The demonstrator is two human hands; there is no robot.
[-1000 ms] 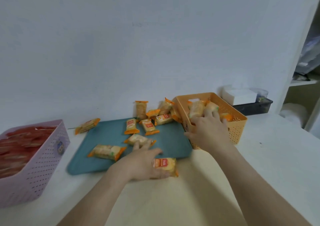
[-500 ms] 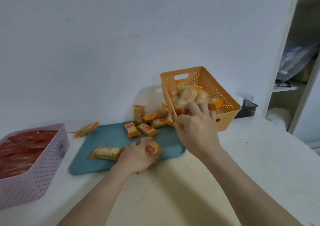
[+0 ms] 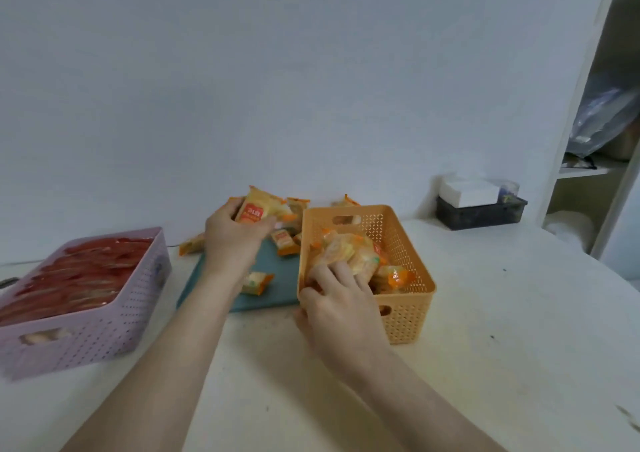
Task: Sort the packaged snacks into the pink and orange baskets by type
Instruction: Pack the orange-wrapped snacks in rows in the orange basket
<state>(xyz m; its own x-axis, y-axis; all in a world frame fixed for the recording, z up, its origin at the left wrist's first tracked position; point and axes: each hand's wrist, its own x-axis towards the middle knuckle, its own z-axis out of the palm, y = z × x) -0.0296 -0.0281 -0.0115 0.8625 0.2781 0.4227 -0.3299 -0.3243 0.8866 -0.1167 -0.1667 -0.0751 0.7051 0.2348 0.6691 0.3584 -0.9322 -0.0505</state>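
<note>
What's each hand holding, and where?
Left hand grips orange-and-yellow snack packet round its lower half. Right hand grips orange perforated plastic basket at its near-left rim.

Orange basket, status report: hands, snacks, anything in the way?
Left hand grips orange snack packet over teal tray. Right hand grips orange basket rim. Loose packets on tray; nothing blocking.

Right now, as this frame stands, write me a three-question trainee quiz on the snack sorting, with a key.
1. True or false: the pink basket holds red packets.
2. What does the left hand grip? A orange-yellow packets; B a red packet; C nothing.
3. Which basket's near rim does the right hand grip?
Key: 1 true; 2 A; 3 the orange basket.
</note>
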